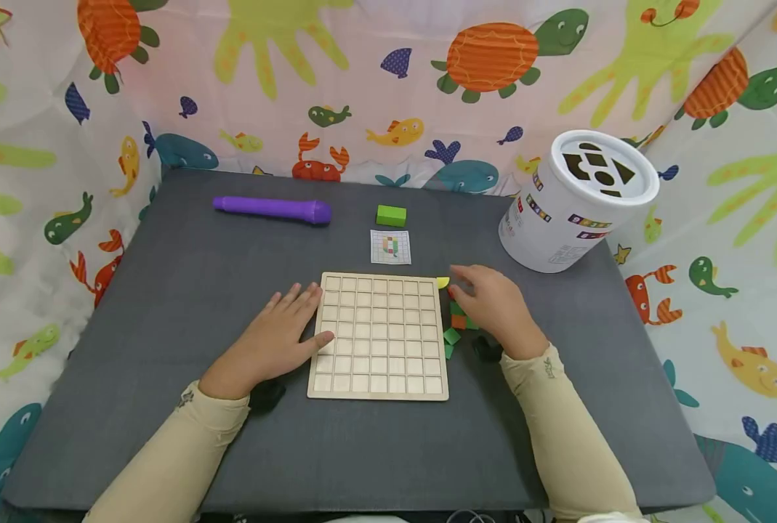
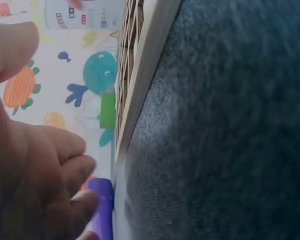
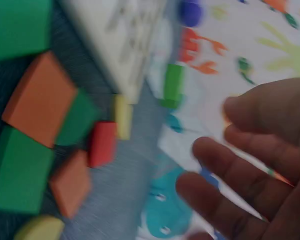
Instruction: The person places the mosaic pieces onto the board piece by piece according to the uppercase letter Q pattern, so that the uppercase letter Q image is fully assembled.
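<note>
A square wooden grid board lies on the grey table between both hands. My left hand is at its left edge with fingers spread and the thumb reaching over the border. Beyond the right edge, my right hand hovers over a loose group of small blocks, its fingers apart and holding nothing. In the right wrist view the group shows an orange block, a green block, a red block and a yellow block. The right hand hides part of this group in the head view.
Behind the board lie a small pattern card and a bright green block. A purple stick is at the back left. A white bucket with a shape-hole lid stands at the back right. Printed cloth surrounds the table's back and sides.
</note>
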The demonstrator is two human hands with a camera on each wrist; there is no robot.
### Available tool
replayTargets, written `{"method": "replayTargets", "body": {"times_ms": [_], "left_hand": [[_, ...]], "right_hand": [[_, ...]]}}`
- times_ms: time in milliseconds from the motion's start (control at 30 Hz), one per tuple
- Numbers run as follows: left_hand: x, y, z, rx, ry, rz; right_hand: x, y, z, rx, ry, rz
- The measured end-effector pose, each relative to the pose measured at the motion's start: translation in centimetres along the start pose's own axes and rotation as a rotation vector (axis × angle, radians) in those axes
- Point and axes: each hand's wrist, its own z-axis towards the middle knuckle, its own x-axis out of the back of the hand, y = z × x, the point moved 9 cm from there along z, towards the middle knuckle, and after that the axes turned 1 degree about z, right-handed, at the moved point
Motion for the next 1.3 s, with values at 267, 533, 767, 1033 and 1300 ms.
{"method": "replayTargets", "body": {"times_ms": [267, 533, 767, 1033, 1300], "left_hand": [[-0.7, -0.4, -0.1, 0.006, -0.062, -0.033], [-0.5, 0.2, -0.2, 0.004, -0.086, -0.047], [-1.2, 0.6, -0.5, 0.004, -0.108, -0.035], [-1.2, 1.2, -0.5, -0.014, -0.049, 0.026], [-1.5, 0.9, -0.7, -0.004, -0.054, 0.032]], "right_hand": [[-3.9, 1.2, 4.0, -0.035, -0.211, -0.205], [-3.3, 1.5, 5.0, -0.049, -0.197, -0.210], [-4.0, 1.4, 4.8, -0.023, -0.246, -0.196], [-3.5, 2.4, 4.9, -0.074, -0.192, -0.185], [-3.1, 0.0, 4.2, -0.038, -0.132, -0.124]]}}
